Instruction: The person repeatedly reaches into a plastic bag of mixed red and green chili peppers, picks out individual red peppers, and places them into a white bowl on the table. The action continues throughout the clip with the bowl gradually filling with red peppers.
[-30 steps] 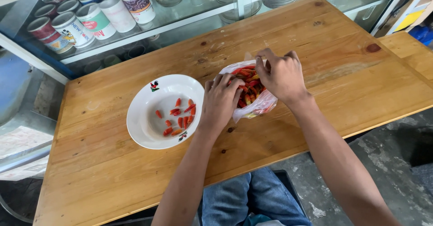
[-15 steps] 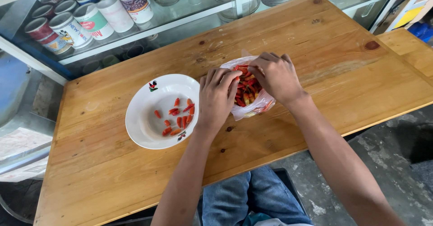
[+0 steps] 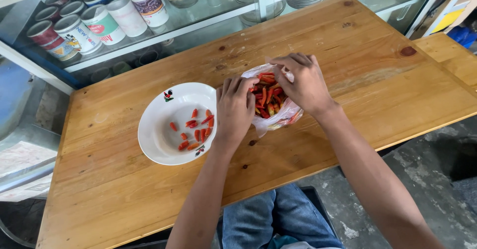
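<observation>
A clear plastic bag (image 3: pixel 278 120) of red and orange chillies (image 3: pixel 267 96) lies on the wooden table (image 3: pixel 124 189). My right hand (image 3: pixel 303 82) pinches the bag's far rim and holds it open. My left hand (image 3: pixel 234 107) rests at the bag's left edge, its fingertips reaching into the opening among the chillies. Just to the left stands a white bowl (image 3: pixel 159 135) with several red chillies (image 3: pixel 196 130) in it.
A glass cabinet (image 3: pixel 198 10) runs along the table's far edge, with printed cans (image 3: pixel 94 23) and glassware on its shelf. A second wooden surface (image 3: pixel 447 50) adjoins at the right. My legs in jeans (image 3: pixel 258 219) show below the near edge.
My left hand has moved from beside the bag up to its opening, fingers now among the chillies. My right hand has shifted along the bag's rim. The bowl's contents look the same.
</observation>
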